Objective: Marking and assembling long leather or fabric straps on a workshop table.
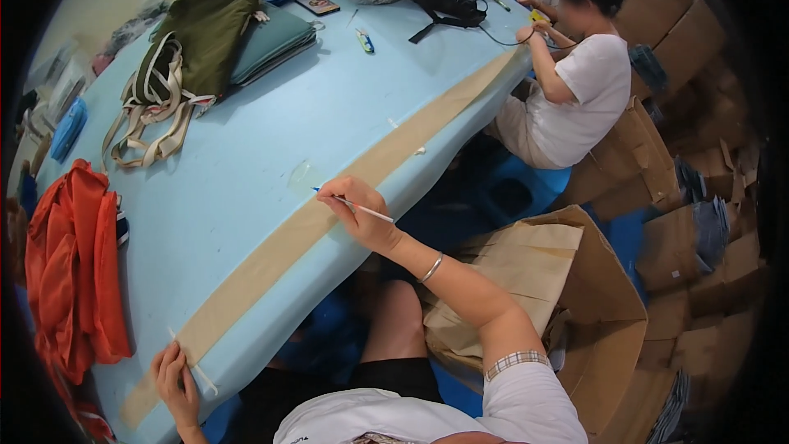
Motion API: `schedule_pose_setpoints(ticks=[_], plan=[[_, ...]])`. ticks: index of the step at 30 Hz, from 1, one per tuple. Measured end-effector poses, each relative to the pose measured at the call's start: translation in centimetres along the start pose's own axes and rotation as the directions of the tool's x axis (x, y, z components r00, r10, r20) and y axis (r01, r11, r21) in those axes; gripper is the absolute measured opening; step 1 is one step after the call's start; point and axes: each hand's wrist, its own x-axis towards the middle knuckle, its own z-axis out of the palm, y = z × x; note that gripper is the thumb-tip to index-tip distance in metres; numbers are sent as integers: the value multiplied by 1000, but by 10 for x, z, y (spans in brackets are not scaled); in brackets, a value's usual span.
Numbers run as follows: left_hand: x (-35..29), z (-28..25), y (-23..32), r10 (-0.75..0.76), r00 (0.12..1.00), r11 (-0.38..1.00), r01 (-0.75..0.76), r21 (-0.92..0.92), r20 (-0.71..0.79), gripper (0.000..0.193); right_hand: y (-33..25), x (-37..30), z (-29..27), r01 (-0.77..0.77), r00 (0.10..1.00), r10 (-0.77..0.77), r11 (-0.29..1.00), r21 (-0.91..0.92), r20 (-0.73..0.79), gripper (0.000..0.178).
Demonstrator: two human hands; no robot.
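The right hand (357,210) pinches a slim white pen (374,213) between thumb and fingers, its blue tip pointing left near the far edge of a long tan strip (271,259). The left hand (175,382) grips nothing; its slightly bent fingers rest on the strip's near left end. The strip runs diagonally across the pale blue table (246,156), along its right edge. Just beyond the pen tip lies a clear patch (304,176).

On the left sits a heap of red cloth (76,263); farther off, an olive bag (205,33) with cream straps lies against folded teal cloth (273,49). Past these are a phone (318,4), a small cutter (365,41) and a black pouch (444,8). A co-worker (579,107) sits at the strip's far right end, arms over the table.

The right arm reaches in from the near right, elbow bent above an open cardboard box (612,353) holding tan sheets (526,259); a bracelet (431,268) circles its wrist. The left forearm enters low at the near edge.
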Motion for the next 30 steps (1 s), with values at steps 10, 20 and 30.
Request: schedule_pose_setpoints(ticks=[10, 20, 30], plan=[[0, 3, -5, 32, 999, 999, -32, -19, -6, 17, -1, 1, 0, -28, 1000, 28, 996, -80, -9, 8], [3, 3, -3, 33, 999, 998, -34, -44, -20, 18, 1, 1, -1, -12, 1000, 8, 987, -158, -27, 8], [3, 4, -3, 46, 998, 998, -48, -50, -43, 16, -1, 2, 1, -37, 999, 31, 986, -163, -43, 6]])
